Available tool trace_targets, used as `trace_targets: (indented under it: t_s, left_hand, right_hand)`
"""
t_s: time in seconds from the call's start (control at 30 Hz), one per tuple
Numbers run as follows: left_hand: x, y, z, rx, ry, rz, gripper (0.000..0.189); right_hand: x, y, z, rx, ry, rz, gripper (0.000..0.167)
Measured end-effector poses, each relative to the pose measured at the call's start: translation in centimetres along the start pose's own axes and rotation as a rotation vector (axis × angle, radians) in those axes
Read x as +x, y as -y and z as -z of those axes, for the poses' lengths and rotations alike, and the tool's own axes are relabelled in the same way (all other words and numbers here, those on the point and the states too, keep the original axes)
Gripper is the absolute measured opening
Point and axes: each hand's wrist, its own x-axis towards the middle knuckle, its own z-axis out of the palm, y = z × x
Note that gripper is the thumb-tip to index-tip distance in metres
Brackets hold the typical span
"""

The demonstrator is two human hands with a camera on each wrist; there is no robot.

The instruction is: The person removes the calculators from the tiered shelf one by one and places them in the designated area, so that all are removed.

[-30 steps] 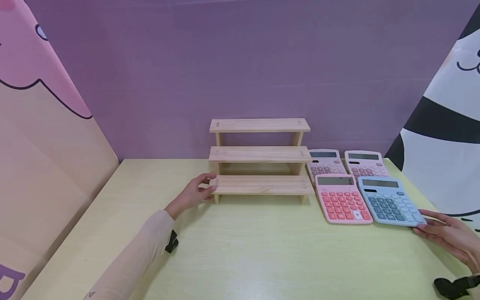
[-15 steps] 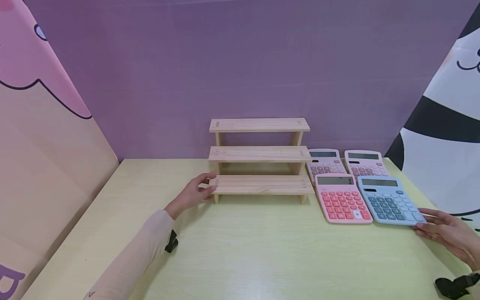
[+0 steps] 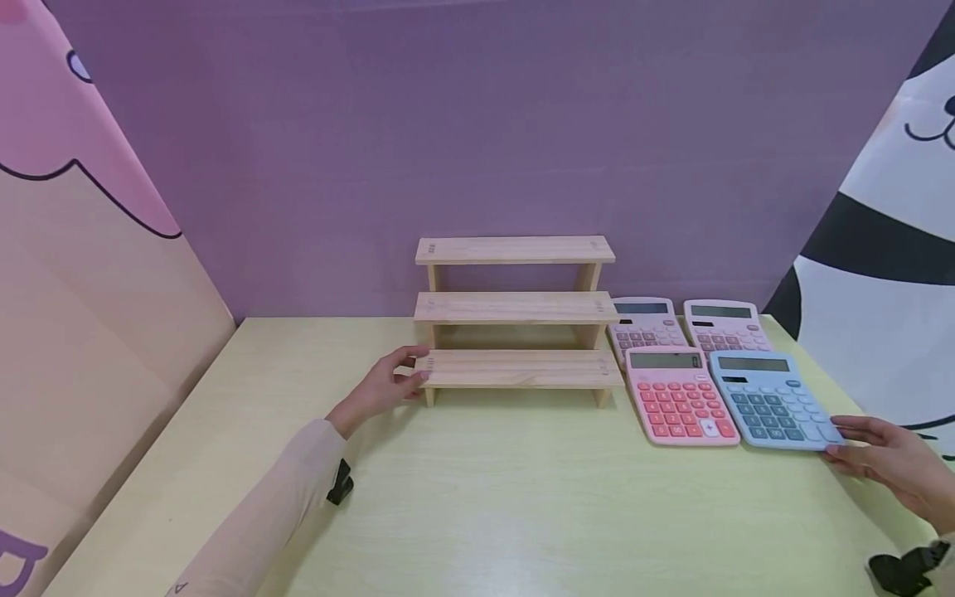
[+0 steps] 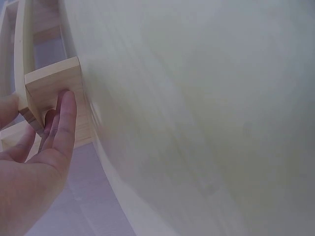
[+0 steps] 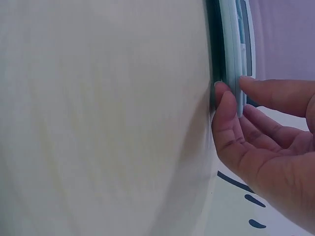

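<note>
A three-tier wooden display stand stands at the middle back of the table. My left hand grips the left end of its lowest step. In the left wrist view, the thumb lies over the step and the fingers reach under it against the side leg. At the right, my right hand pinches the near right corner of a blue calculator. The right wrist view shows thumb and fingers on either side of the calculator's edge, with a dark gap between it and the table.
A pink calculator lies left of the blue one. Two pale pink calculators, one near the stand and one farther right, are behind them. A purple backdrop rises behind the light wooden table. Printed panels flank both sides.
</note>
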Motion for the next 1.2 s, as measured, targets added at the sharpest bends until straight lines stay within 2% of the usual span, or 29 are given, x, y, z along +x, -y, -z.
trace_targets:
  t_s: [0.3,0.6,0.9,1.03,1.2]
  left_hand:
    - [-0.1,0.0,0.1,-0.003,0.009,-0.019,0.044]
    - [-0.2,-0.3,0.0,-0.006,0.009,-0.026,0.044]
    - [-0.1,-0.2,0.2,-0.004,0.009,-0.032,0.044]
    - [0.0,-0.1,0.3,0.002,0.013,-0.040,0.044]
    - [-0.1,-0.1,0.4,0.016,0.019,-0.046,0.044]
  right_hand:
    - [0.6,-0.7,0.0,-0.016,-0.002,-0.014,0.070]
    - [1.1,-1.2,0.1,-0.042,-0.026,-0.046,0.075]
    - [0.2,0.1,0.1,-0.050,-0.024,-0.032,0.078]
    - [-0.2,0.7,0.0,-0.096,-0.018,-0.035,0.078]
    - [0.1,0.9,0.3,-0.140,-0.030,0.001,0.077]
